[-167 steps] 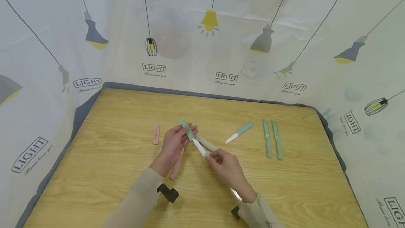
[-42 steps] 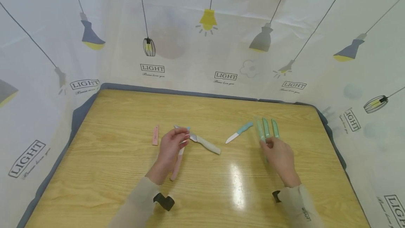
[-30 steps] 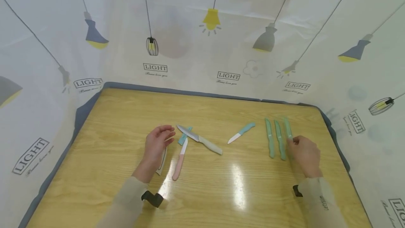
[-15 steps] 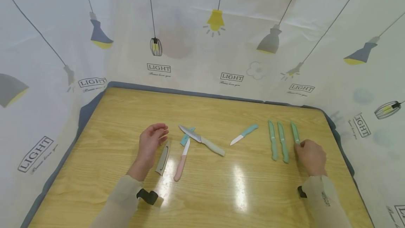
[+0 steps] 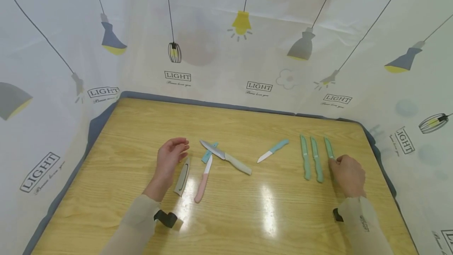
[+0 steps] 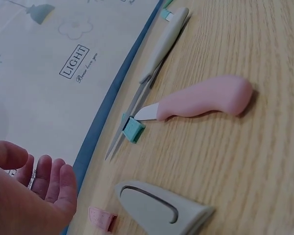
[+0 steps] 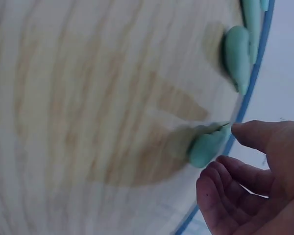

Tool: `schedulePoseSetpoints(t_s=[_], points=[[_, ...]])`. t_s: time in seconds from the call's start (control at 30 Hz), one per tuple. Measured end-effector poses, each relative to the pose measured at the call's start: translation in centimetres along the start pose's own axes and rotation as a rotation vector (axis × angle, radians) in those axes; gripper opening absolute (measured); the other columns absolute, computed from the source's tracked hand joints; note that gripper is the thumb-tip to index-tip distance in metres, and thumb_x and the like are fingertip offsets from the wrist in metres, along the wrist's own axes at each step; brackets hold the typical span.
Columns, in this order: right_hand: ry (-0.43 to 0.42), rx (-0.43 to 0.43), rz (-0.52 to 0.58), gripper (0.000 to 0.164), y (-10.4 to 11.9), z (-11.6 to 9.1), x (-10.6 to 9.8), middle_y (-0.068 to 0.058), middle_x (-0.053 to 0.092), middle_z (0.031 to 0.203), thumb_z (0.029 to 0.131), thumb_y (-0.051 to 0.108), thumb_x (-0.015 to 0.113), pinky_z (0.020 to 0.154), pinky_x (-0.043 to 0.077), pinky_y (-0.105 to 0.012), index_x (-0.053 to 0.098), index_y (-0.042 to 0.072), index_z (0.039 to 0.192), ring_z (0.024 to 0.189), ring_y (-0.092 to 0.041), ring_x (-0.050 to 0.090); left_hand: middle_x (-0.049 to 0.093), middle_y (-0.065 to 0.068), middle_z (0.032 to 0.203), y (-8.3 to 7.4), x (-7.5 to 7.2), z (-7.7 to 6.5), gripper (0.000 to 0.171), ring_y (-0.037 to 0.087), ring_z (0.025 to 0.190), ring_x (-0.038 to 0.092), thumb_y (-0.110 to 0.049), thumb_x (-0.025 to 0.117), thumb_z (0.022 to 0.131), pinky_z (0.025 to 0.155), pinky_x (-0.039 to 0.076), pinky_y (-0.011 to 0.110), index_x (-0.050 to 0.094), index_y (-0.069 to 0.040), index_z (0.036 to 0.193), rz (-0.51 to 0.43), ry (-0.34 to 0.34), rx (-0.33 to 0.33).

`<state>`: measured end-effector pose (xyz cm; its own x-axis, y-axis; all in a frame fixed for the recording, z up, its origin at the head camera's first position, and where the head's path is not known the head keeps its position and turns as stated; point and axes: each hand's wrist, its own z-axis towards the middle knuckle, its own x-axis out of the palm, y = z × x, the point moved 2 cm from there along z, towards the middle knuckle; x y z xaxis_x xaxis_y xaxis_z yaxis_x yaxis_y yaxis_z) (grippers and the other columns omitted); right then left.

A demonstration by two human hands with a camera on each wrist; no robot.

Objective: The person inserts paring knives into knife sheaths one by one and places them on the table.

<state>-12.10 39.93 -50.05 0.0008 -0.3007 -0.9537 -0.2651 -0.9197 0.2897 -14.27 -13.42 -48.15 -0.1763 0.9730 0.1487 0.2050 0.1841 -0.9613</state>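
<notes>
At the right of the head view, my right hand (image 5: 348,175) pinches a green sheathed knife (image 5: 329,147) by its handle, thumb on one side and fingers on the other. In the right wrist view the handle (image 7: 206,149) lies low at the table between thumb and fingertips. Two more green sheathed knives (image 5: 305,156) (image 5: 316,158) lie side by side to its left. My left hand (image 5: 168,160) holds nothing, its fingers loosely bent, above the table beside a beige sheath (image 5: 182,177). A pink sheath (image 6: 102,219) shows only in the left wrist view.
A beige-handled knife (image 5: 238,164) lies with its bare blade across a blue sheath (image 5: 209,155). The pink-handled knife (image 5: 201,187) lies below, its blade tip near that sheath. A blue-handled bare knife (image 5: 279,145) lies mid-table. Printed cloth walls (image 5: 219,66) surround the wooden table (image 5: 233,223).
Earlier both hands worked a green sheath and knife together. The right hand then carried that knife rightward to lie beside the other two. The left hand drew back left, uncovering the beige sheath.
</notes>
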Motion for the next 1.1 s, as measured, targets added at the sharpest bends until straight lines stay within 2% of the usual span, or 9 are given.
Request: schedulePoseSetpoints(t_s=[0.17,0.3,0.47,0.63,0.8,0.93,1.1], points=[[-0.086,-0.033,0.002,0.051,1.9,-0.6,-0.7,-0.029,0.062,0.099,0.099,0.033,0.048,0.058,0.052,-0.048,0.061,-0.014,0.112,0.082,-0.039,0.060,0.058,0.018,0.123,0.0,0.1,0.2,0.031,0.027,0.110,0.057,-0.008,0.052,0.097,0.098,0.048,0.043,0.054,0.006,0.126,0.090,0.010,0.004],[-0.104,-0.064,0.036,0.047,4.7,-1.7,-1.1,-0.026,0.060,0.101,0.099,0.033,0.049,0.062,0.051,-0.048,0.061,-0.010,0.115,0.086,-0.037,0.058,0.058,0.017,0.123,-0.1,0.3,0.4,0.032,0.027,0.111,0.057,-0.009,0.052,0.097,0.098,0.048,0.043,0.054,0.004,0.126,0.158,0.029,0.013],[-0.110,-0.163,0.076,0.044,8.7,-3.3,-0.7,-0.023,0.062,0.103,0.099,0.032,0.050,0.064,0.052,-0.047,0.063,-0.006,0.116,0.086,-0.035,0.059,0.057,0.018,0.124,0.0,0.5,0.7,0.035,0.028,0.112,0.055,-0.009,0.054,0.095,0.097,0.048,0.042,0.053,0.005,0.127,0.218,0.060,0.023],[-0.088,-0.247,0.105,0.041,12.5,-4.6,0.5,-0.017,0.064,0.101,0.097,0.033,0.052,0.064,0.054,-0.043,0.066,-0.002,0.112,0.084,-0.029,0.061,0.057,0.018,0.125,0.1,0.7,1.0,0.036,0.027,0.113,0.054,-0.008,0.055,0.095,0.096,0.048,0.041,0.053,0.006,0.128,0.264,0.080,0.026],[-0.017,-0.293,0.144,0.038,16.1,-5.5,2.4,-0.012,0.066,0.099,0.095,0.034,0.056,0.069,0.055,-0.042,0.069,0.001,0.109,0.087,-0.025,0.062,0.056,0.018,0.126,0.5,0.9,1.2,0.036,0.028,0.114,0.052,-0.010,0.054,0.096,0.097,0.047,0.043,0.052,0.005,0.129,0.289,0.105,0.021],[0.031,-0.318,0.165,0.035,18.4,-6.1,3.9,-0.008,0.065,0.097,0.094,0.035,0.057,0.070,0.055,-0.041,0.070,0.005,0.106,0.086,-0.022,0.062,0.055,0.019,0.127,0.7,1.3,1.1,0.036,0.030,0.114,0.051,-0.010,0.053,0.096,0.099,0.045,0.045,0.051,0.006,0.129,0.275,0.130,0.014],[0.088,-0.396,0.162,0.032,20.8,-6.7,5.0,-0.003,0.065,0.095,0.093,0.033,0.058,0.072,0.055,-0.035,0.071,0.007,0.104,0.084,-0.017,0.062,0.055,0.018,0.126,0.9,1.7,1.0,0.036,0.029,0.114,0.052,-0.010,0.054,0.096,0.098,0.046,0.044,0.052,0.005,0.128,0.269,0.134,0.015]])
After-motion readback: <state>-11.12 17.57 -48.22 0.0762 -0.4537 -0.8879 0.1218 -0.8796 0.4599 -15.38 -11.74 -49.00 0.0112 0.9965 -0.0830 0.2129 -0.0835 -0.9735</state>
